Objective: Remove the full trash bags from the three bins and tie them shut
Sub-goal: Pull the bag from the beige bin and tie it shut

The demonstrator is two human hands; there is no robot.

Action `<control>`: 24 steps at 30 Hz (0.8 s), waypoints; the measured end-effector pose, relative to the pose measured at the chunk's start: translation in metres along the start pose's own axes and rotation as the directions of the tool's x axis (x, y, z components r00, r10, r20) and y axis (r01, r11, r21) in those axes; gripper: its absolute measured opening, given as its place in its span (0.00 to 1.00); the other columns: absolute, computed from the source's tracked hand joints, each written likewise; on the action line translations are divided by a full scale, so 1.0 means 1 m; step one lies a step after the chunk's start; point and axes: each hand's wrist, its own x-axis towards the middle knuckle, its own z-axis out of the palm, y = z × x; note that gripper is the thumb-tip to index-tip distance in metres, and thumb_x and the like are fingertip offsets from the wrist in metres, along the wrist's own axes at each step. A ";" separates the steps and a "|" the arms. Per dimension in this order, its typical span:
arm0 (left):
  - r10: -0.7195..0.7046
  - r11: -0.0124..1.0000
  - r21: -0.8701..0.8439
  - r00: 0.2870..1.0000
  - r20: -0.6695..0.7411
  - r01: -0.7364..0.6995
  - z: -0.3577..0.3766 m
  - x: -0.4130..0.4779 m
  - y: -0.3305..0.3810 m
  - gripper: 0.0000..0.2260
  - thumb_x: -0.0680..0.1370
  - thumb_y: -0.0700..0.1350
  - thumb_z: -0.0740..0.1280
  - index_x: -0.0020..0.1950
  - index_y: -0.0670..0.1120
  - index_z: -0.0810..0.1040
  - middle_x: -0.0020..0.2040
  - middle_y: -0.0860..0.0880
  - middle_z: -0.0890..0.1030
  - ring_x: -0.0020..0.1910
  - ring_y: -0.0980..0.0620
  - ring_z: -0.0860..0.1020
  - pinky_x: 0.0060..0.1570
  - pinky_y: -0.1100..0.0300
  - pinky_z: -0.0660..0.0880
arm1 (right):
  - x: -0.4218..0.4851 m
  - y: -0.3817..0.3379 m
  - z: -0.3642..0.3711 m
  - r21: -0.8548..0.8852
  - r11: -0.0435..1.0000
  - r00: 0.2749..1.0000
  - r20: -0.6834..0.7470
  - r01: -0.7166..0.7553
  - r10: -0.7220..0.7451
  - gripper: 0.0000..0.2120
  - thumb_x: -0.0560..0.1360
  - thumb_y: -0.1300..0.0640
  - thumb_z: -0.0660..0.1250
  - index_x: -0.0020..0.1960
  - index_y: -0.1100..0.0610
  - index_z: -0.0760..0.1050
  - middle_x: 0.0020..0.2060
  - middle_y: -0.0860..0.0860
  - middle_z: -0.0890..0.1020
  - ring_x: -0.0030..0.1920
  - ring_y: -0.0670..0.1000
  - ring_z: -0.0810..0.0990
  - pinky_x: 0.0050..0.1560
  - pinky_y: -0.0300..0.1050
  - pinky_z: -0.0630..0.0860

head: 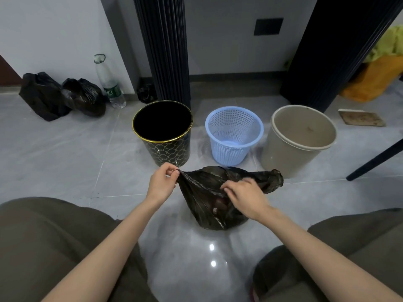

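A clear plastic bottle (pixel 109 83) with a green label stands by the wall on my left. Two dark ribbed columns (pixel 162 46) rise from the grey tiled floor (pixel 65 149). A black square plate (pixel 268 26) is set in the wall between them. On my right are a flat brown board (pixel 361 117), an orange sack (pixel 375 81) and a slanted black leg (pixel 375 160).

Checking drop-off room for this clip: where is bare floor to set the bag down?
Bare tile spreads left of the black bin, up to the black bags and bottle by the wall. Crowded: narrow gaps between it, blue basket and beige bin; dark leg beyond.
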 end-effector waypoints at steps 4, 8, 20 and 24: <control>0.004 0.999 0.055 1.000 -0.020 -0.003 -0.001 0.004 -0.006 0.03 0.78 0.40 0.62 0.48 0.45 0.75 0.38 0.51 0.75 0.40 0.49 0.75 0.47 0.51 0.76 | -0.008 0.004 0.013 -0.058 0.982 0.913 0.361 -0.182 0.191 0.17 0.82 0.53 0.48 0.65 0.50 0.70 0.58 0.55 0.80 0.60 0.59 0.76 0.68 0.59 0.59; 0.038 0.942 0.333 0.999 0.015 -0.041 -0.004 0.009 -0.018 0.08 0.78 0.43 0.64 0.56 0.45 0.75 0.43 0.49 0.76 0.45 0.48 0.75 0.46 0.55 0.72 | -0.013 0.020 0.018 -0.182 0.861 0.777 0.374 -0.475 0.507 0.19 0.80 0.56 0.51 0.70 0.55 0.60 0.64 0.59 0.74 0.64 0.63 0.71 0.67 0.63 0.58; -0.224 0.783 0.621 0.925 0.308 -0.017 0.030 0.019 -0.019 0.26 0.75 0.61 0.61 0.70 0.50 0.66 0.65 0.42 0.63 0.68 0.42 0.61 0.66 0.50 0.64 | 0.000 0.032 0.023 -0.123 0.833 0.789 0.272 -0.539 0.551 0.38 0.77 0.53 0.58 0.75 0.40 0.35 0.72 0.56 0.61 0.67 0.69 0.65 0.64 0.73 0.55; -0.102 0.746 0.651 0.943 0.316 -0.138 0.044 0.023 -0.030 0.19 0.74 0.54 0.67 0.62 0.49 0.72 0.61 0.45 0.67 0.63 0.43 0.67 0.57 0.51 0.72 | 0.000 0.033 0.027 -0.142 0.857 0.810 0.281 -0.496 0.515 0.42 0.76 0.55 0.62 0.74 0.39 0.34 0.77 0.52 0.49 0.71 0.71 0.55 0.66 0.75 0.51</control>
